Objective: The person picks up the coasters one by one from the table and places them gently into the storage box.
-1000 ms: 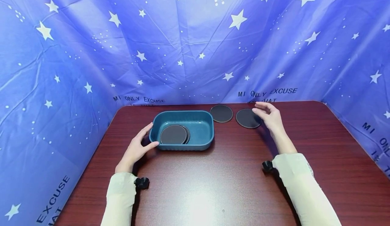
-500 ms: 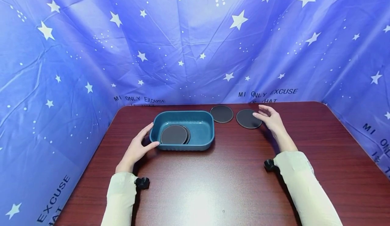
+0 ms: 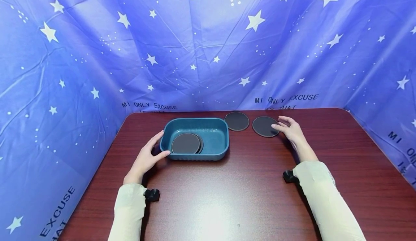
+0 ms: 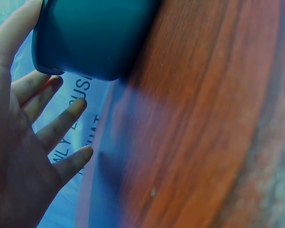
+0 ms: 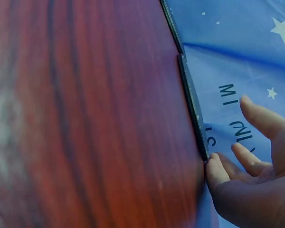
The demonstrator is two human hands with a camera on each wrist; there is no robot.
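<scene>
A teal rectangular tub (image 3: 212, 157) stands on the table, with dark round coasters (image 3: 185, 143) stacked inside at its left. My left hand (image 3: 147, 158) is spread at the tub's left end, its thumb at the near rim and index finger along the left side; the left wrist view shows the other fingers off the wall. Two more dark coasters lie flat to the right: one beside the tub (image 3: 237, 121), the other (image 3: 264, 127) at my right hand (image 3: 293, 132). In the right wrist view, fingertips meet that coaster's edge (image 5: 194, 111) while the thumb stays raised above it.
A reddish-brown wood table (image 3: 247, 187) carries everything. Behind its back edge hangs a blue star-printed curtain (image 3: 201, 46), which also closes off both sides. Black wrist devices (image 3: 152, 195) sit at the pale sleeves.
My right hand has come down slightly and shifted right, its fingers lowering to the right coaster's edge. The left hand, tub and coasters look unchanged.
</scene>
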